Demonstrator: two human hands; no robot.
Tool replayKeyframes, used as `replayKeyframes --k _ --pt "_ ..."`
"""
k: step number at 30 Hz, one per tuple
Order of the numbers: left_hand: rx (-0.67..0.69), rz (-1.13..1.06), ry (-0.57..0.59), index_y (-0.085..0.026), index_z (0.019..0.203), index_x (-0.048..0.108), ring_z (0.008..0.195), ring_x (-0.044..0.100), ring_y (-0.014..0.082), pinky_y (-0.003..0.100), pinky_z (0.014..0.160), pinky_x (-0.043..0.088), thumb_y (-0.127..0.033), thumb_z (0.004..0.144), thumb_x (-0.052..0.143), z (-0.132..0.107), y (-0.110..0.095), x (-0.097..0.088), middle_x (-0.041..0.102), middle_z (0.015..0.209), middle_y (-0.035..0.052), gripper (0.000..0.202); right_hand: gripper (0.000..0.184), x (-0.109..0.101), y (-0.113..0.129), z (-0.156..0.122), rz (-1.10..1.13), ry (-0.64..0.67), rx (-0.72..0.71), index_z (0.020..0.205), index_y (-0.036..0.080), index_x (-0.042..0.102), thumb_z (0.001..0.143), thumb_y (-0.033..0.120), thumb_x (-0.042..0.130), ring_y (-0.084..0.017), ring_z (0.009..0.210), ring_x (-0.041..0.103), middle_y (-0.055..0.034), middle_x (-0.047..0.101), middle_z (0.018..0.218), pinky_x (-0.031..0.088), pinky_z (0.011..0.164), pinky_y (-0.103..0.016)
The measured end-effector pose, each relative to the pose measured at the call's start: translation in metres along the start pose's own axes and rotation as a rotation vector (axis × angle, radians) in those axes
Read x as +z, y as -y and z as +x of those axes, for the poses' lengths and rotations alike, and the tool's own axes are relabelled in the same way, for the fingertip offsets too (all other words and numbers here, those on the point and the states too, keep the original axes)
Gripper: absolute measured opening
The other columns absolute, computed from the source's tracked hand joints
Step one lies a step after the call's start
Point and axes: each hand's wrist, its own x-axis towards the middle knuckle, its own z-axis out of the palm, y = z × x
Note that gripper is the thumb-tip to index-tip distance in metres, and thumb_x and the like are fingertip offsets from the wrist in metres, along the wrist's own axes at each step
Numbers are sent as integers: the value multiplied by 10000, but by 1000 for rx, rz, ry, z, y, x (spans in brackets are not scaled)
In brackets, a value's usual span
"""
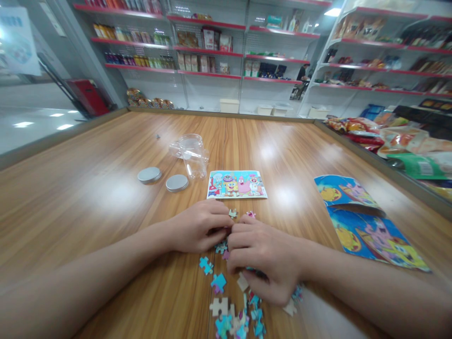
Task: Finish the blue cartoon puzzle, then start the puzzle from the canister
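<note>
My left hand and my right hand meet over a scatter of jigsaw pieces on the wooden table. Both hands have their fingers curled and pressed together where they touch; small pieces peek out between the fingertips, but what each hand grips is hidden. More loose pieces lie just beyond the fingers. A cartoon reference picture lies flat a little farther out.
Two round metal lids and clear plastic jars lie beyond the left hand. A colourful printed puzzle bag lies at the right. Snack packets line the right edge. Shop shelves stand behind.
</note>
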Motion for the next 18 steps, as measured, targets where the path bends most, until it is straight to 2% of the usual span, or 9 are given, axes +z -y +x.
replayKeyframes --k 8,18 --pt "-3 -2 4 -145 919 675 751 569 184 330 693 415 -131 928 505 1 -1 0 614 782 59 171 263 -3 0 0 11 20 -25 914 186 634 678 187 519 -184 803 522 -28 610 838 349 742 -369" --pt "4 13 -7 -144 917 678 757 581 189 334 697 424 -138 931 512 1 -1 -1 625 788 63 167 117 -3 -1 0 -10 18 -30 848 187 587 748 182 527 -176 803 516 -28 620 822 336 760 -375"
